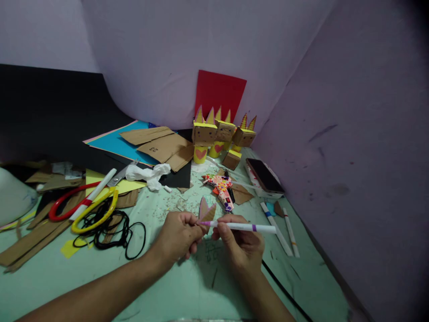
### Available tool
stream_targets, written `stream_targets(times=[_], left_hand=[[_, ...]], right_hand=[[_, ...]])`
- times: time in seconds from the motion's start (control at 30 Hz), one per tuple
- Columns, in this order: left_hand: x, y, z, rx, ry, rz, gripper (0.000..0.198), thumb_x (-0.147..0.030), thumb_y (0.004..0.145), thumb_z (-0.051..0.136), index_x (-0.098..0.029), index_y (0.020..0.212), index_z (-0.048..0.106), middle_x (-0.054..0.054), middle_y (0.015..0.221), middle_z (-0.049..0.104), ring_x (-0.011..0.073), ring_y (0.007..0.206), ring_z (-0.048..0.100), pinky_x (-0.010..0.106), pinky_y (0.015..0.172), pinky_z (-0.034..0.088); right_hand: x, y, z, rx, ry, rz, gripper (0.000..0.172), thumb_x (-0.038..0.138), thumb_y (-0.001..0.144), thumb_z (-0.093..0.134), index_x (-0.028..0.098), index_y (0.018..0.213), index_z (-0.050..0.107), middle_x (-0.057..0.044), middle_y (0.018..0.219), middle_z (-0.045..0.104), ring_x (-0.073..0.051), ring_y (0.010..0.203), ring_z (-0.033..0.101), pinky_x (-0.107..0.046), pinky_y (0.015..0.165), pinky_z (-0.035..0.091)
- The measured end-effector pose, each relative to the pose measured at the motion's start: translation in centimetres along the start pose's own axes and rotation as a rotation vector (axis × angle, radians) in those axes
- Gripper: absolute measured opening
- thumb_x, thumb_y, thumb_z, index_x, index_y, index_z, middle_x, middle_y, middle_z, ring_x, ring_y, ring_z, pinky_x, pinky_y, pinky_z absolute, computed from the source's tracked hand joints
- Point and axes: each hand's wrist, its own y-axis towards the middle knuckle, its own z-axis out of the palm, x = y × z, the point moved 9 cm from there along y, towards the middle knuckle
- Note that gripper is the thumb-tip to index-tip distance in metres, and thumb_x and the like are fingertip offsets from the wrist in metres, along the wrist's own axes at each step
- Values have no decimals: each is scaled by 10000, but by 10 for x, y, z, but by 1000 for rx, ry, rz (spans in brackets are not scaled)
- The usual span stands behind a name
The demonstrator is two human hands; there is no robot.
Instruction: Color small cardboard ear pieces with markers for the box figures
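Pinched in my left hand (177, 237) is a small pair of pointed cardboard ears (208, 212), with purple along some of their edges. My right hand (243, 246) grips a white marker (244, 227) with a purple band, its purple tip pointing left at the base of the ears. Whether the tip touches the cardboard I cannot tell. Just beyond both hands lies a floral-patterned glue gun (219, 188). Farther back stand several cardboard-headed figures (204, 134) with pointed ears, yellow bodies and hearts on two of them.
Scissors with red and yellow handles (95, 210) lie at left near a tangled black cord (114, 232). Cardboard sheets (164, 147) and crumpled white tissue (149, 175) sit behind. A phone (264, 175) rests on a box at right, near loose markers (276, 228). Walls border the table.
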Motion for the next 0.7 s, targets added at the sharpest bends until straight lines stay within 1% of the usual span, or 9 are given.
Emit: stream_targets(times=[0.17, 0.3, 0.37, 0.47, 0.53, 0.7], left_hand=[[0, -1, 1, 14, -4, -13, 138, -223, 648, 575, -175, 552, 489, -75, 292, 449, 58, 212, 344, 146, 239, 234], [-1, -1, 1, 24, 12, 6, 168, -259, 630, 592, -179, 536, 477, -74, 289, 443, 56, 219, 344, 144, 240, 230], [-1, -1, 1, 27, 12, 24, 162, -261, 605, 591, -181, 529, 473, -72, 294, 447, 56, 226, 350, 146, 242, 239], [-3, 0, 1, 31, -3, 49, 145, -264, 566, 585, -180, 523, 475, -66, 314, 468, 58, 242, 369, 150, 249, 266], [-3, 0, 1, 34, -12, 57, 157, -281, 552, 590, -179, 517, 477, -63, 321, 474, 57, 247, 372, 151, 251, 272], [-2, 0, 0, 18, -6, 50, 198, -323, 549, 604, -179, 501, 476, -66, 298, 441, 59, 238, 360, 150, 244, 248]], right_hand=[[-3, -1, 3, 20, -20, 17, 83, 252, 768, 620, 186, 741, 664, -19, 618, 648, -139, 515, 597, -251, 490, 468], [-4, 1, 2, 19, -30, 8, 74, 244, 772, 615, 188, 752, 660, -25, 640, 663, -143, 534, 614, -240, 480, 465], [-3, 3, -1, -2, -60, 7, 82, 246, 776, 615, 180, 745, 653, -20, 608, 655, -140, 508, 611, -237, 474, 465], [-2, 5, -10, -78, -107, 15, 108, 258, 779, 617, 172, 719, 642, -7, 571, 632, -133, 476, 597, -238, 470, 462], [0, 4, -13, -106, -106, 5, 114, 260, 781, 614, 175, 708, 639, -1, 571, 624, -131, 479, 594, -239, 475, 461], [3, 2, -2, -33, -40, -37, 71, 231, 774, 612, 185, 730, 643, -5, 595, 636, -136, 502, 602, -248, 487, 471]])
